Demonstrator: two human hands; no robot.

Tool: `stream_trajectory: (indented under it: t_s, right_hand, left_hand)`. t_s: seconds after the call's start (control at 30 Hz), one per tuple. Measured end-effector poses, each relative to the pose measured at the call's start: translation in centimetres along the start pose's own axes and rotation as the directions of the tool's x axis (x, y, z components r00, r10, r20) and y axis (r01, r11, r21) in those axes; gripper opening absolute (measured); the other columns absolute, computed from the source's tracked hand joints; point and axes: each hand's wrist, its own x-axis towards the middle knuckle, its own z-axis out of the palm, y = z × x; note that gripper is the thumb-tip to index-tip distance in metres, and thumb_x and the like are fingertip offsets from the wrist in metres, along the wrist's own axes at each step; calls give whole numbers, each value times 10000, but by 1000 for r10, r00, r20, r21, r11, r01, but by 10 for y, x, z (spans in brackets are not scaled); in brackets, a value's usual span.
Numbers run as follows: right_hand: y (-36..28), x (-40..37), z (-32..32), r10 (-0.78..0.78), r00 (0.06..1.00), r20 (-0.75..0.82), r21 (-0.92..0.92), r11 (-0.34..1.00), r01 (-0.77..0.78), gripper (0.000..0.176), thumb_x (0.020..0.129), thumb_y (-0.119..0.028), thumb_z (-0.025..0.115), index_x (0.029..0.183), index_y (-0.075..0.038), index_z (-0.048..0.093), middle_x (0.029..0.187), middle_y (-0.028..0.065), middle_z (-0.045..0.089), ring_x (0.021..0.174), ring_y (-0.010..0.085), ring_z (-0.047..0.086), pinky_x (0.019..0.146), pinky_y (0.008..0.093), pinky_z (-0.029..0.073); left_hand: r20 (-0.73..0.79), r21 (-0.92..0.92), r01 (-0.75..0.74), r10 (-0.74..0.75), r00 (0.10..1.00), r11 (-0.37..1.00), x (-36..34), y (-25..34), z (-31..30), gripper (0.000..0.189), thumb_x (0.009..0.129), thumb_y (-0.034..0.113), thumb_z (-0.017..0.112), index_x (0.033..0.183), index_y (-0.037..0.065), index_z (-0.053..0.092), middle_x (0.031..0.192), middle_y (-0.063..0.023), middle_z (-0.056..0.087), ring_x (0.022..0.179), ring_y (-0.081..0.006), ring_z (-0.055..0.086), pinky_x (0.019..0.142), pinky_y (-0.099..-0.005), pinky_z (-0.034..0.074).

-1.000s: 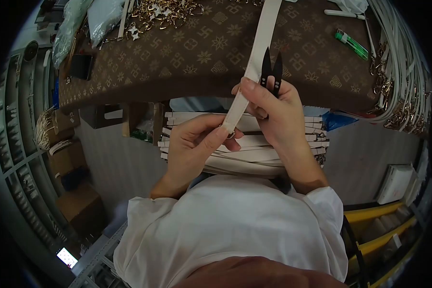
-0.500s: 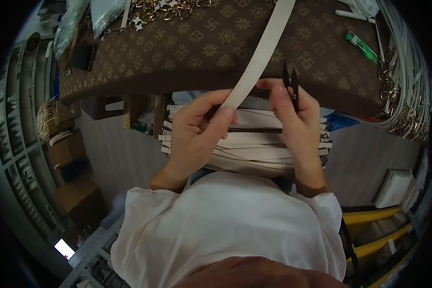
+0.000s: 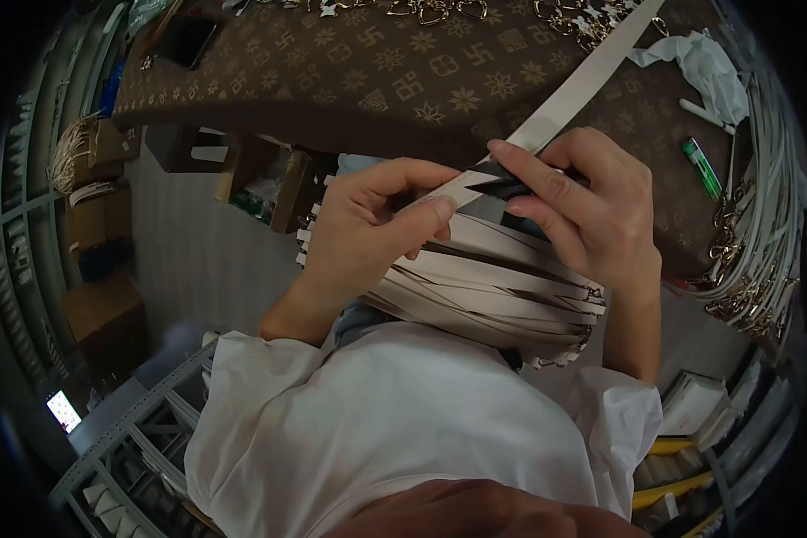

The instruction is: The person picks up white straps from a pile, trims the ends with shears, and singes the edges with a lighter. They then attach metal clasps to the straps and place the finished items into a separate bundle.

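A table under a brown patterned cloth [image 3: 350, 85] fills the top of the view. At its right edge hangs a thick bundle of white straps with gold clasps [image 3: 762, 242], and loose gold hardware [image 3: 430, 11] lies along its far side. Below the table edge, a stack of cut white straps [image 3: 502, 296] rests across the person's lap. On the left, an open cardboard box [image 3: 76, 152] holds a pale coiled bundle; the boxes below it are shut, so I cannot tell their contents.

The left hand [image 3: 368, 238] pinches the near end of a long white strap [image 3: 592, 76] between thumb and forefinger. The strap runs up and to the right across the cloth. The right hand [image 3: 601, 224] is closed around black thread snips [image 3: 511, 186], whose tip is at the strap just beside the left fingertips. A green lighter [image 3: 702, 167] lies on the cloth to the right.

Half a second ago the snips stood upright in the right hand, blades pointing away from the strap; now they lie low against it, and the strap slants more to the right.
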Motion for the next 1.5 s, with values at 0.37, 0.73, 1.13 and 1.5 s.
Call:
stream_trajectory:
  t_s: [0.37,0.73,1.13,1.5]
  right_hand:
    - [7,18,8,-33,992,120,47,998,28,353,673,-259,625,995,-114,639,584,24,435,489,145,421,419,261,329]
    - [10,26,9,-60,983,175,19,998,58,354,664,-275,628,987,-131,643,585,14,432,494,145,426,417,258,330]
    - [9,27,14,-93,989,113,-3,996,94,369,607,-243,654,958,-130,653,583,1,429,487,144,416,411,257,324]
    - [15,21,14,143,986,-82,65,988,-137,335,603,-188,679,926,-102,657,581,11,432,485,134,425,408,254,337]
  left_hand:
    - [93,-86,6,2,996,996,6,-8,-23,201,769,42,580,960,-19,588,742,-30,590,631,-43,532,509,-158,413]
    - [106,-128,-2,15,994,992,11,-8,-27,209,770,13,562,974,-27,581,778,-34,591,662,-56,542,581,-172,454]
    - [124,-135,-67,84,989,989,15,-12,-30,191,779,-2,548,965,-34,577,847,-40,586,716,-59,543,629,-184,464]
    - [59,-80,-30,35,998,996,15,-9,-27,195,780,22,555,967,-24,586,779,-19,590,678,-42,529,592,-163,436]
